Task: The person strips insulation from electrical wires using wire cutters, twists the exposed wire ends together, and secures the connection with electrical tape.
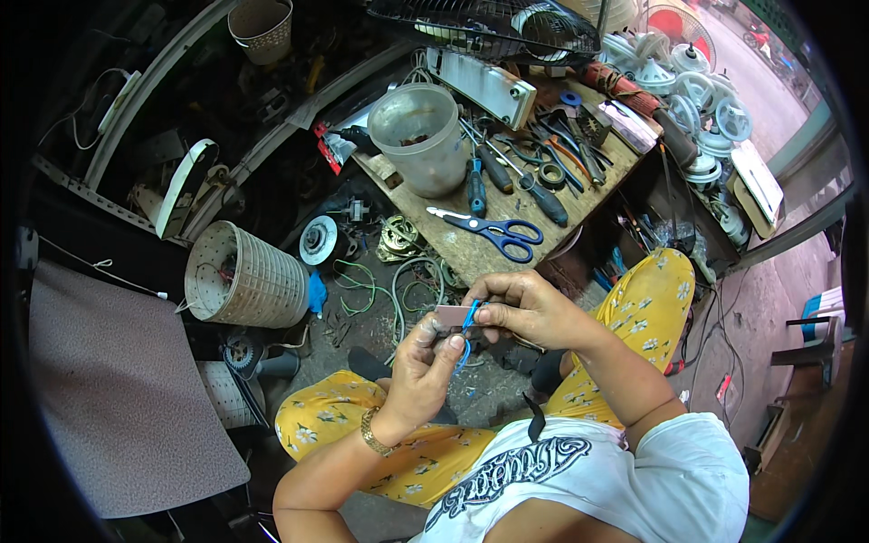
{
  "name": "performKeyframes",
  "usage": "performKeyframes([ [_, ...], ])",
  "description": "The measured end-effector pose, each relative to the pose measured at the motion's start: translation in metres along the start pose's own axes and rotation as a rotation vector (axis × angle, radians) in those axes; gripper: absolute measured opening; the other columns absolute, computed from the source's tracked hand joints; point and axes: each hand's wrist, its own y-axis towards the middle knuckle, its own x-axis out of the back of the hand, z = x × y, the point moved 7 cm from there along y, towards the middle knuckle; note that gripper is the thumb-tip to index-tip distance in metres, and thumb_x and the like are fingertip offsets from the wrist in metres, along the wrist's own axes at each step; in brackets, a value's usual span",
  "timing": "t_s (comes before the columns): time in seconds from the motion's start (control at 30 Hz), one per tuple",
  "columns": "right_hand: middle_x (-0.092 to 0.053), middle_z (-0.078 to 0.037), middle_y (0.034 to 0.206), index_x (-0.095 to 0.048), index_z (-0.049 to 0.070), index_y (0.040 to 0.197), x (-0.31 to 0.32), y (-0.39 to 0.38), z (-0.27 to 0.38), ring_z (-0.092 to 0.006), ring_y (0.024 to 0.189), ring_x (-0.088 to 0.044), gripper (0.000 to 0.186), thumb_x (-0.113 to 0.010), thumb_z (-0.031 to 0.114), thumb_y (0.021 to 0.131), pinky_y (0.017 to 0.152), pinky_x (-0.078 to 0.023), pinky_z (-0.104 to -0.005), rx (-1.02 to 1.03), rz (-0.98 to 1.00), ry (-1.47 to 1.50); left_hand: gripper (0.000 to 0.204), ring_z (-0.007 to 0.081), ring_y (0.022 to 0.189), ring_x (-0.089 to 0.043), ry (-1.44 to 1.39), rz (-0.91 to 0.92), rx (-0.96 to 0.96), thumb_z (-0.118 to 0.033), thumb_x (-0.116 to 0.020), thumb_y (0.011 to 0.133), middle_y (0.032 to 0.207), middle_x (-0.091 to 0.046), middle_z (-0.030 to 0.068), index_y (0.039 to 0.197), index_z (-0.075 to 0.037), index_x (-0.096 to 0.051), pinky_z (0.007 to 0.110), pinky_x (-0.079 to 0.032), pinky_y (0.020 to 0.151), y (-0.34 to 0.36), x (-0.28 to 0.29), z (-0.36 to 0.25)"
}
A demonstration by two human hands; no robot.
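In front of my lap, just off the near edge of the wooden bench (466, 258), my hands meet over a small flat pinkish-grey piece (452, 316) and a thin blue strand (470, 317), perhaps wire. My left hand (422, 366) pinches the lower, looped part of the strand between thumb and fingers. The fingers of my right hand (520, 308) are closed on its upper part, beside the flat piece. Which fingers hold the flat piece is hard to make out. Closest on the bench lie dark-blue-handled scissors (498, 234), their blades pointing left.
A cloudy plastic bucket (415, 154) stands on the bench beside screwdrivers (543, 201), pliers (566, 158) and a tape roll (550, 175). White fan parts (697, 90) pile up at the far right. Loose wires (396, 299) and a white basket (258, 281) are on the floor.
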Motion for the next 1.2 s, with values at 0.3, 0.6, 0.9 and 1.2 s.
performKeyframes([
  [0.3, -0.058, 0.002, 0.073, -0.062, 0.001, 0.105, 0.012, 0.001, -0.005, -0.005, 0.064, -0.053, 0.02, -0.057, 0.015, 0.093, 0.058, -0.044, -0.0213, -0.041, 0.01, 0.063, 0.011, 0.0013, 0.073, -0.042, 0.001, 0.025, 0.019, -0.014, -0.053, 0.096, 0.086, -0.053, -0.0028, 0.099, -0.003, -0.053, 0.017, -0.036, 0.063, 0.0, 0.006, 0.003],
  [0.6, -0.052, 0.004, 0.067, -0.056, 0.002, 0.115, 0.051, 0.0, 0.002, -0.0039, 0.059, -0.048, 0.032, -0.064, 0.019, 0.089, 0.055, -0.042, -0.0193, 0.13, -0.192, -0.011, 0.011, 0.0013, 0.062, -0.037, 0.048, -0.013, 0.075, -0.016, -0.053, 0.096, 0.073, -0.045, -0.0057, 0.096, -0.005, -0.052, 0.018, -0.031, 0.054, 0.003, 0.015, 0.011],
  [0.9, -0.063, -0.002, 0.083, -0.064, 0.0, 0.089, 0.027, -0.002, 0.025, -0.0092, 0.074, -0.056, 0.013, -0.068, 0.011, 0.084, 0.069, -0.046, -0.0254, 0.276, -0.212, -0.418, 0.011, 0.0024, 0.06, -0.036, 0.04, 0.03, 0.018, -0.015, -0.055, 0.095, 0.07, -0.043, -0.0061, 0.098, -0.004, -0.052, 0.019, -0.032, 0.054, 0.009, 0.004, 0.005],
  [1.2, -0.06, -0.016, 0.075, -0.044, 0.005, 0.116, 0.004, -0.018, 0.043, -0.0375, 0.072, -0.062, 0.04, -0.062, 0.027, 0.087, 0.065, -0.046, -0.0426, 0.405, -0.236, -0.813, 0.011, 0.0025, 0.063, -0.044, 0.252, -0.158, -0.189, -0.009, -0.058, 0.092, 0.069, -0.055, -0.0032, 0.088, 0.001, -0.06, 0.02, -0.036, 0.054, 0.01, 0.019, -0.014],
])
